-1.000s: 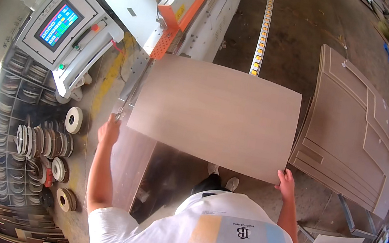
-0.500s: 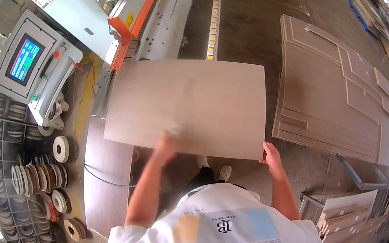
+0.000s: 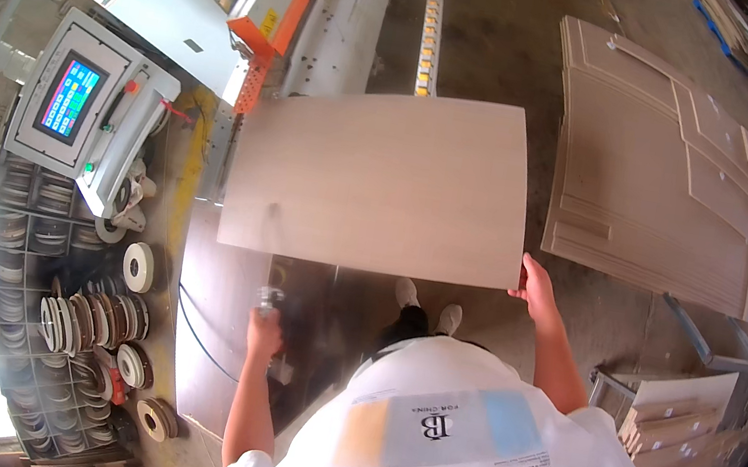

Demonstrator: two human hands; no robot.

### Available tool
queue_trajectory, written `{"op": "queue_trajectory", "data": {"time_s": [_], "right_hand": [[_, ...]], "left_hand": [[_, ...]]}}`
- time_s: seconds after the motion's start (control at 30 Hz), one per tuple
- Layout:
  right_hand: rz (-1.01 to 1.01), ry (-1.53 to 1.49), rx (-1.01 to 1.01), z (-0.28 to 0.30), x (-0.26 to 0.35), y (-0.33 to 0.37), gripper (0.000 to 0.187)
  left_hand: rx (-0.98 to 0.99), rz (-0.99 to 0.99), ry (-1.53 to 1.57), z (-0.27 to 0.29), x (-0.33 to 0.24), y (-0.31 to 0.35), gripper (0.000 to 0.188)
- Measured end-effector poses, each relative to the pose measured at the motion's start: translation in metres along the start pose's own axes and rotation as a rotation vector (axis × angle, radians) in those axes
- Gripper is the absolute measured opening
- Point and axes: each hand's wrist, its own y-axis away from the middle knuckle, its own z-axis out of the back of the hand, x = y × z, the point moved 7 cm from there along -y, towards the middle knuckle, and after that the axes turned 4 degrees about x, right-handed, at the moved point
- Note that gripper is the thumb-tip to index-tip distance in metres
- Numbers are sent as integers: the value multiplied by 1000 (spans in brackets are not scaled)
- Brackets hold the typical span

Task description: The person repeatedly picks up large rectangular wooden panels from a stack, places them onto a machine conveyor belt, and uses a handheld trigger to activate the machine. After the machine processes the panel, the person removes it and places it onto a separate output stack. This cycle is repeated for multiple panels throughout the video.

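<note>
A large rectangular beige board (image 3: 380, 177) lies in front of me, its far edge by the end of the roller track. My right hand (image 3: 535, 287) grips it at the near right corner, thumb along the edge. My left hand (image 3: 264, 333) is closed around what looks like an air blow gun (image 3: 270, 297), a blurred metallic tool. It is held just short of the board's near edge, not touching it. A dark hose (image 3: 203, 343) runs across a wooden surface (image 3: 213, 306) toward that hand.
An orange-railed machine (image 3: 261, 52) stands ahead on the left, with a control panel (image 3: 72, 97) beside it. Rolls of edge banding (image 3: 95, 322) sit on the floor and in a rack at left. Stacked boards (image 3: 662, 180) lie at right, with cut strips (image 3: 669, 427) lower down.
My left hand has drawn back off the board with the blow gun, moving left and toward me. My right hand stays at the corner, and the view has shifted slightly.
</note>
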Motion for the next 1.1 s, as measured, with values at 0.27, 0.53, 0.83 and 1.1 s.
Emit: {"op": "queue_trajectory", "data": {"time_s": [0.27,0.53,0.83,1.1], "right_hand": [[-54,-13,-10,-8,8,-6,44],[-31,184,-43,-16,4,-3,52],[-28,330,-45,-17,16,8,62],[-69,427,-2,-10,14,4,57]], "left_hand": [[357,-372,-780,-97,-9,105,45],[-437,12,-176,104,104,39,48],[438,-269,-870,-105,33,163,47],[-377,-88,-434,73,105,84,46]]}}
